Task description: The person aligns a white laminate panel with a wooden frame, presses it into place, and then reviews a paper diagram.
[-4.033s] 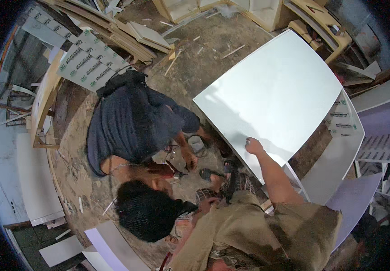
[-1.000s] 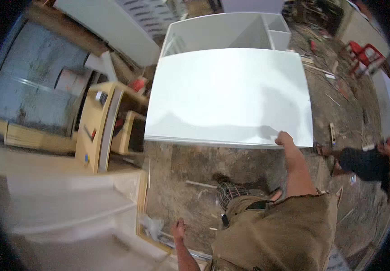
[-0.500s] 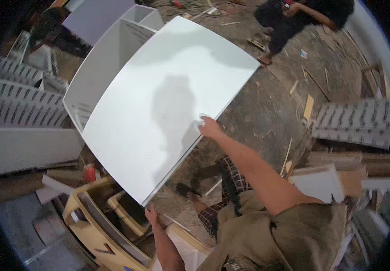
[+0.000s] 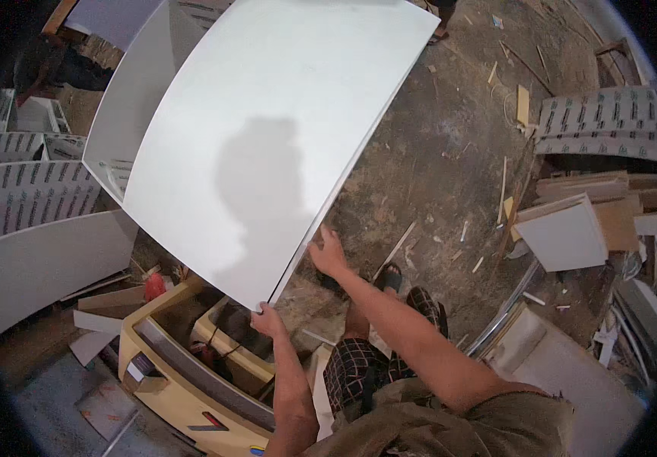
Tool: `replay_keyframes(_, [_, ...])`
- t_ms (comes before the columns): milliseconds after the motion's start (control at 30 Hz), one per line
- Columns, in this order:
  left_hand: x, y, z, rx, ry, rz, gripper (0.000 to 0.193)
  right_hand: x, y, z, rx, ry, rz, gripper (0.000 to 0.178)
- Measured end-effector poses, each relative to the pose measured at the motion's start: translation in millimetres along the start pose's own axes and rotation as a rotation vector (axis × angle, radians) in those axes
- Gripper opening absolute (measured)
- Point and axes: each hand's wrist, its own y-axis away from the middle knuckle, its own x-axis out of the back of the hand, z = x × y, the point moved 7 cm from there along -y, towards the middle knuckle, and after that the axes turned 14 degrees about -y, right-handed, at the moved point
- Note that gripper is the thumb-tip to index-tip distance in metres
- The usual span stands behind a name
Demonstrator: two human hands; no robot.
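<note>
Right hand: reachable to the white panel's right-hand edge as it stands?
Probably yes: the right hand is right beside that edge of the white panel, thumb and fingers apart, with nothing visible between. Whether it touches is hard to tell.

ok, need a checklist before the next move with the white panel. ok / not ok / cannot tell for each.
1. Left hand at the panel's near corner: ok.
2. Right hand at the long right edge: ok, close to that same corner.
3. Firm grip, both hands: cannot tell, fingers partly hidden.
4. Floor by the foot free of scrap: not ok, a wood strip lies beside it.
5. Panel corner clear of the yellow unit: cannot tell, they look close but the gap's depth doesn't show.
6. Far edge in view: not ok, cut off at the top.
</note>
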Motion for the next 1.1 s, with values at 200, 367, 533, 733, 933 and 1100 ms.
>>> replay_keyframes(200, [5, -1, 5, -0.042, -0.071, -0.002, 0.048, -11, 1, 28, 0.081, -0.135, 0.055, 0.073])
replay_keyframes(367, [22, -7, -2, -0.201, -0.196, 0.101, 0.049, -28, 24, 16, -0.014, -0.221, 0.024, 0.073])
replay_keyframes(533, [14, -1, -2, -0.236, -0.084, -0.039, 0.048, -31, 25, 25, 0.226, -0.055, 0.281, 0.065])
replay_keyframes(733, [28, -14, -14, -0.189, 0.321, -0.295, 0.059, -28, 31, 24, 0.088, -0.297, 0.242, 0.061])
replay_keyframes(933, [16, -17, 4, -0.355, 0.066, -0.5, 0.058, -32, 32, 32, 0.241, -0.213, 0.347, 0.063])
replay_keyframes(1100, [14, -20, 2, -0.356, 0.155, -0.521, 0.038, -38, 33, 35, 0.272, -0.198, 0.329, 0.067])
